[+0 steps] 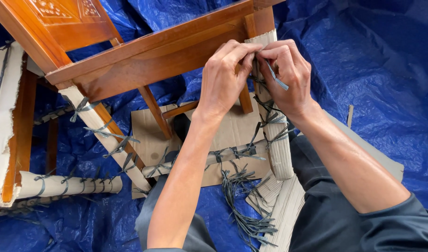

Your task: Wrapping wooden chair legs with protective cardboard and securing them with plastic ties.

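Head view, and both hands are up at the top of the wrapped leg (273, 126): the left hand (223, 77) has its fingertips pressed together on the grey strap (275, 77) against the corrugated card, and the right hand (288, 74) pinches the loose tail of that same strap, which sticks out below its thumb. The strap sits at the upper end of the leg, just under the seat rail (151, 53) of the wooden chair (69, 28). Below the hands, more straps are already knotted down that leg, their ends sticking out. The risk I see: the strap looks thin and slick, so a pinch that loosens could let the knot slacken and the card sleeve slide down; pulling too hard could cut into the card's ribs or snap the strap. The crossbar (209, 157) and the far leg (109, 140) carry the same card and ties. There is no surface here; the chair stands on the floor, over a flat piece of cardboard (232, 130) and a blue tarp (377, 70) that covers everything in sight. A bundle of spare straps (244, 210) lies by the person's knee, beside spare ribbed card sheets (284, 210). At far left, another card-wrapped piece (1, 126) stands close by.
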